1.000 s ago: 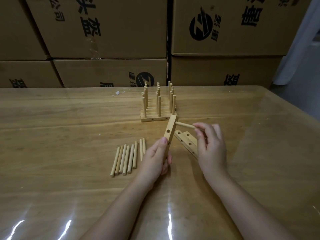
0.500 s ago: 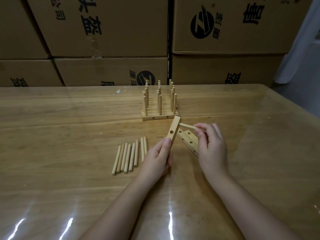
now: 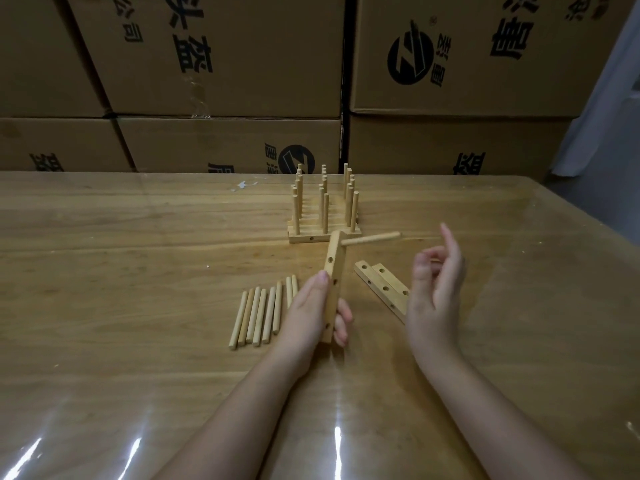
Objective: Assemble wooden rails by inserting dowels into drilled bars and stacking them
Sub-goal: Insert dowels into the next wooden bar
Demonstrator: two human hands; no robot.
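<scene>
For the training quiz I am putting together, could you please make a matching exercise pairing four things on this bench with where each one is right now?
Column one:
1. drilled bar
2. inserted dowel
3. loose dowels
4. spare bars

Column two:
A. lying in a row on the table, left of the left hand
B. flat on the table, partly behind the right hand
C. held upright in the left hand
D. sticking sideways out of the bar's top end

Pairs: 1-C, 2-D, 3-A, 4-B
</scene>
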